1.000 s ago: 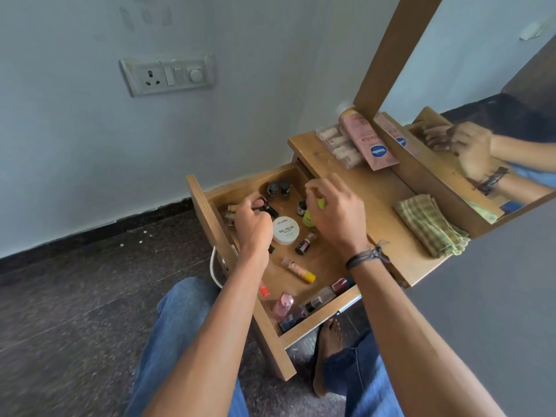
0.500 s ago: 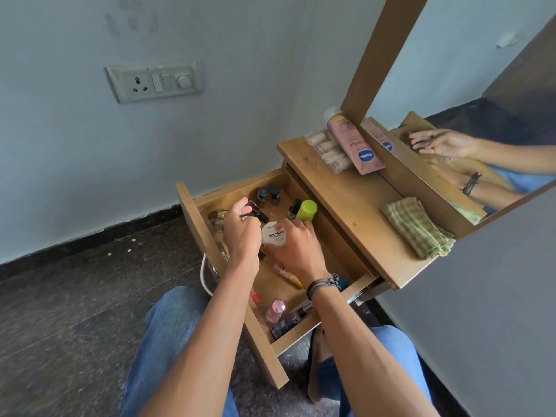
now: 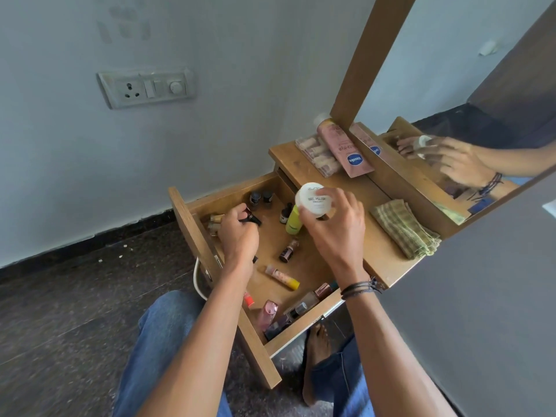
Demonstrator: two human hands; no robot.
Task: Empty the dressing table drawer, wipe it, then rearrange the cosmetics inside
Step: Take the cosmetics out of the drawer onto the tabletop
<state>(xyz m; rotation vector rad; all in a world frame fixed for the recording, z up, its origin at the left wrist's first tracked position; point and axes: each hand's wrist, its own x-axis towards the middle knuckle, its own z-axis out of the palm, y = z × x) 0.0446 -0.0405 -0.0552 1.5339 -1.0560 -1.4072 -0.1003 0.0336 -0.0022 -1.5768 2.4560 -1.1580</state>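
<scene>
Two grips: right hand curls round white jar, lid tilted camera-ward; left hand clenches black tube jutting rightward past its fingers.

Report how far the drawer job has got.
Barely begun: only a pink tube and a clear pack lie on the tabletop. In hand: the right hand holds a white jar above the drawer; the left hand grips a small dark item. Left: many cosmetics inside; the cloth lies folded, so wiping and rearranging are undone.
</scene>
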